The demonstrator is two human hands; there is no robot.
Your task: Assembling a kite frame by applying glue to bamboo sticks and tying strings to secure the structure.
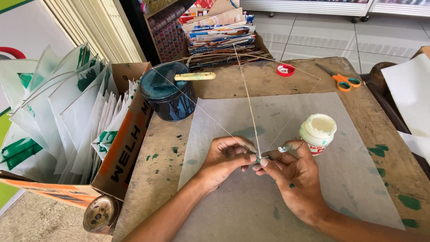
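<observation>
My left hand (226, 157) and my right hand (293, 179) meet over a sheet of thin white paper (358, 179) on the table. Both pinch the near end of a thin bamboo stick (249, 101) that runs away from me across the sheet. A curved cross stick (268, 58) lies at the far end, and white threads (291, 117) run from its tips down to my fingertips. My right index finger carries a blob of white glue. An open white glue jar (317, 133) stands just right of my right hand.
A dark blue tin (167, 96) with a pale-handled tool across it stands at the left. A cardboard box (127, 139) of folded white-and-green paper kites fills the left edge. Orange scissors (343, 82) and a red lid (285, 69) lie at the far side. Stacked papers (219, 31) behind.
</observation>
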